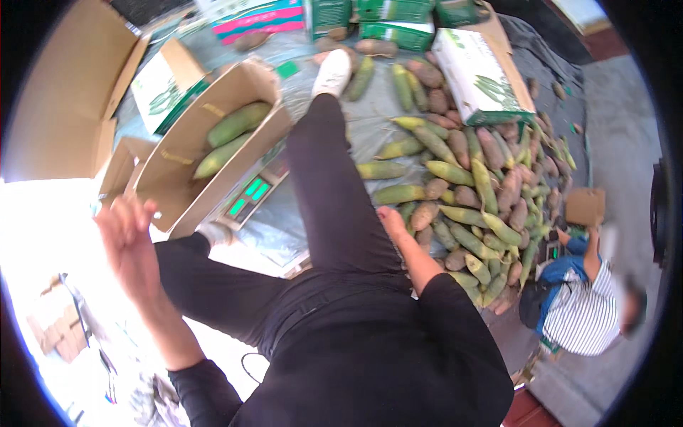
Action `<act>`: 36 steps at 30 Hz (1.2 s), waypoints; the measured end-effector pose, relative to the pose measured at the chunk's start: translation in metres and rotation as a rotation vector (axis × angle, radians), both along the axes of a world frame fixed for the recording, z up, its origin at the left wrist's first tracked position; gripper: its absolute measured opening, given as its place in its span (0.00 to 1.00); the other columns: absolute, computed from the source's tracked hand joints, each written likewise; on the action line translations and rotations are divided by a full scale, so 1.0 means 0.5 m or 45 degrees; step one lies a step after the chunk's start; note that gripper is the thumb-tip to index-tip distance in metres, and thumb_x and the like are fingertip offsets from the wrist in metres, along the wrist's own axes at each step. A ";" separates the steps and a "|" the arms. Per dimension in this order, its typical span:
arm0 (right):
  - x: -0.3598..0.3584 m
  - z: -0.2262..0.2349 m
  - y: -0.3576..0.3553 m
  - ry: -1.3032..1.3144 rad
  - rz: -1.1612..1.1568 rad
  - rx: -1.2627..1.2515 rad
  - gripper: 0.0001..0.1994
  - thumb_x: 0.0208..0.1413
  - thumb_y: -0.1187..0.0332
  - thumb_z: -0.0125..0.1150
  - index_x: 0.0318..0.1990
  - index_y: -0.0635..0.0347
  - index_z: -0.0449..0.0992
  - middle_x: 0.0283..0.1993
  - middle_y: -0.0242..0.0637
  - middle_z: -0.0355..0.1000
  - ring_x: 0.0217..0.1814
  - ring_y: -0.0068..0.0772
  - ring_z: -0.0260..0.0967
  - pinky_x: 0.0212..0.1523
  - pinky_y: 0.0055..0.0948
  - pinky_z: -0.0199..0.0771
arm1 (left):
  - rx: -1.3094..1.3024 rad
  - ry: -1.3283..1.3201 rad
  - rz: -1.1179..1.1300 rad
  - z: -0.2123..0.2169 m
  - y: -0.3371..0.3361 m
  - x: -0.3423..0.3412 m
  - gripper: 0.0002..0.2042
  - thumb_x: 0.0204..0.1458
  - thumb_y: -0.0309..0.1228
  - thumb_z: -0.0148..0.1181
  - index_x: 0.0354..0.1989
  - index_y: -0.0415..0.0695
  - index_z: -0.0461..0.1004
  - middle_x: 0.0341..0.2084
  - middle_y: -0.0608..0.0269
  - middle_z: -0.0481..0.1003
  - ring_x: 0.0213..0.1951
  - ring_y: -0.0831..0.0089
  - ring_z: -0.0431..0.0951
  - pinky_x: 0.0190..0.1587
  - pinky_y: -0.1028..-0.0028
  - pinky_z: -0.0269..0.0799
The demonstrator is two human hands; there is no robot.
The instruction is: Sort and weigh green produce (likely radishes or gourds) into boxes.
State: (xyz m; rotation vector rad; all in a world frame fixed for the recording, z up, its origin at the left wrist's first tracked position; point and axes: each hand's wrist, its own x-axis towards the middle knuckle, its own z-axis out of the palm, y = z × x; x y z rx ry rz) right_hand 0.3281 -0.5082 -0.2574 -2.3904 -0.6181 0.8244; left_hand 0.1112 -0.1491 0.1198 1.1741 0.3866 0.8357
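Reaching right hand point(392, 217) into the heaped green-and-brown oblong produce point(469, 192), grip hidden; left hand point(128, 235), fingers spread and empty, hovers beside the open brown cardboard box point(178, 171). Seemingly mid-pick; next needs a firm grasp.

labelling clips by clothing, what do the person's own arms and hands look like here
Both hands are bare: no gloves, rings or watch that I can make out. The left hand is motion-blurred. Black sleeves are pushed up, ending near the elbow on both arms, leaving the forearms uncovered. The right hand is partly hidden behind the black trouser leg.
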 end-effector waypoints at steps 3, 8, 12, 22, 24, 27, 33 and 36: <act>-0.015 -0.007 0.031 0.099 0.088 -0.053 0.08 0.50 0.63 0.53 0.32 0.53 0.77 0.33 0.48 0.73 0.39 0.49 0.71 0.41 0.40 0.70 | 0.270 0.490 0.194 -0.038 0.066 -0.053 0.15 0.61 0.37 0.42 0.23 0.45 0.60 0.23 0.67 0.61 0.30 0.73 0.64 0.41 0.70 0.63; 0.027 -0.191 -0.142 0.333 -0.439 0.245 0.09 0.50 0.62 0.53 0.35 0.53 0.76 0.36 0.46 0.73 0.40 0.49 0.71 0.41 0.41 0.70 | 0.134 0.692 0.288 -0.242 0.146 -0.029 0.06 0.57 0.30 0.49 0.36 0.43 0.71 0.33 0.67 0.71 0.36 0.80 0.71 0.38 0.78 0.67; -0.019 -0.014 0.017 0.018 0.050 0.026 0.08 0.49 0.65 0.53 0.31 0.55 0.77 0.34 0.45 0.74 0.39 0.49 0.71 0.41 0.38 0.70 | 0.124 0.869 0.495 -0.204 0.160 -0.126 0.09 0.55 0.28 0.53 0.44 0.42 0.71 0.36 0.65 0.72 0.37 0.79 0.72 0.36 0.82 0.68; -0.009 0.033 0.010 0.162 -0.183 -0.119 0.08 0.45 0.64 0.56 0.32 0.55 0.76 0.35 0.46 0.74 0.40 0.48 0.71 0.41 0.38 0.70 | 0.119 0.903 0.405 -0.250 0.178 -0.118 0.10 0.57 0.32 0.52 0.45 0.44 0.70 0.37 0.67 0.72 0.40 0.79 0.72 0.39 0.79 0.68; -0.007 0.028 0.002 0.100 -0.210 -0.107 0.08 0.45 0.65 0.55 0.31 0.55 0.76 0.35 0.46 0.74 0.40 0.48 0.71 0.42 0.38 0.70 | 0.123 0.906 0.397 -0.255 0.184 -0.121 0.10 0.57 0.32 0.52 0.45 0.45 0.70 0.37 0.67 0.72 0.39 0.80 0.72 0.39 0.80 0.68; 0.017 0.031 -0.015 0.025 -0.305 -0.083 0.08 0.46 0.64 0.56 0.31 0.56 0.77 0.32 0.46 0.74 0.37 0.48 0.72 0.39 0.37 0.70 | 0.102 0.854 0.366 -0.263 0.196 -0.133 0.09 0.57 0.32 0.52 0.44 0.45 0.70 0.36 0.68 0.72 0.38 0.80 0.73 0.37 0.82 0.68; 0.138 0.074 -0.110 -0.287 -0.640 -0.085 0.06 0.46 0.64 0.56 0.30 0.51 0.78 0.33 0.45 0.74 0.37 0.48 0.72 0.40 0.41 0.71 | 0.117 0.883 0.404 -0.266 0.202 -0.145 0.09 0.57 0.32 0.52 0.44 0.45 0.70 0.35 0.68 0.73 0.38 0.80 0.73 0.36 0.82 0.70; 0.210 0.105 -0.198 -0.464 -0.824 -0.239 0.05 0.47 0.65 0.56 0.32 0.51 0.76 0.43 0.44 0.67 0.43 0.51 0.68 0.44 0.43 0.69 | 0.083 0.901 0.388 -0.274 0.205 -0.138 0.09 0.57 0.33 0.52 0.44 0.45 0.70 0.36 0.68 0.73 0.38 0.79 0.73 0.36 0.80 0.70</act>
